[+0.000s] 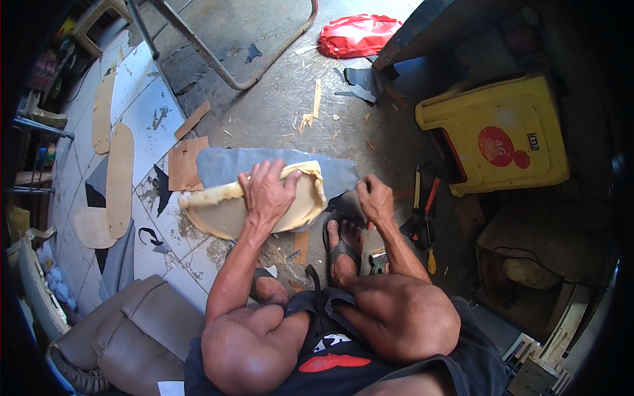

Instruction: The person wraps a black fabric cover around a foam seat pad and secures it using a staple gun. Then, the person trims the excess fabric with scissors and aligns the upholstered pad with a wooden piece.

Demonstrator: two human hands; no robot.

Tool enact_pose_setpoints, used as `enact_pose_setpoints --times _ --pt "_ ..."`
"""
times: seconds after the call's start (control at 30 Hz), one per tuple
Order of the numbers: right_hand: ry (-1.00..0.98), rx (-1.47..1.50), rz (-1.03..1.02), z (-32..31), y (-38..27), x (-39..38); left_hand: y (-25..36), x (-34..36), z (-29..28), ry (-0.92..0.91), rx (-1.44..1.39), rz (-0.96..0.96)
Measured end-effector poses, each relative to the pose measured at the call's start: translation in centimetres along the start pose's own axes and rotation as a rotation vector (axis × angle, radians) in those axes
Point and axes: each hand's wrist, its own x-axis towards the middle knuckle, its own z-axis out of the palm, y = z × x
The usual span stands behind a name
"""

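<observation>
My left hand [267, 195] grips a curved board padded with cream foam [214, 204], its thumb on the raised foam rim. A grey sheet [234, 160] lies beneath and behind the board, reaching toward the right. My right hand [375, 201] is closed at the sheet's right end, beside a dark piece; a bit of red shows below it, and what it holds is unclear. My sandalled foot [340, 251] is just under that end.
Beige cut panels [119, 178] and scraps lie on the left tiles. Brown cushions [145, 317] sit lower left. A yellow plastic stool [495, 138] and hand tools [426, 218] are at right. A metal frame [241, 84] and red bundle [360, 36] stand behind.
</observation>
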Motion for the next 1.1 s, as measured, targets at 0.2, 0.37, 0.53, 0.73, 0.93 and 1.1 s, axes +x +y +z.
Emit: enact_pose_setpoints --times 0.2,0.37,0.53,0.73,0.93,1.1 --pt "-0.242 0.137 0.051 -2.2 -0.3 0.8 -0.2 0.7 -5.1 0.079 -0.043 -0.112" --pt "-0.644 0.466 -0.136 0.1 -5.9 -0.2 1.1 1.5 -8.4 0.172 -0.309 -0.122" --pt "-0.627 0.824 -0.03 0.8 -7.0 1.7 2.2 0.8 -11.5 0.184 -0.565 -0.164" --pt "-0.381 0.592 -0.126 -5.4 -12.4 2.1 2.7 -0.1 -10.6 0.233 -0.517 0.145" --pt "-0.504 0.628 -0.205 -5.6 -15.8 -0.1 2.9 -1.2 -13.6 0.292 -0.315 0.393" --pt "-0.128 0.634 -0.142 -3.5 -10.3 2.9 2.2 -1.8 -14.1 0.499 -0.359 0.289"
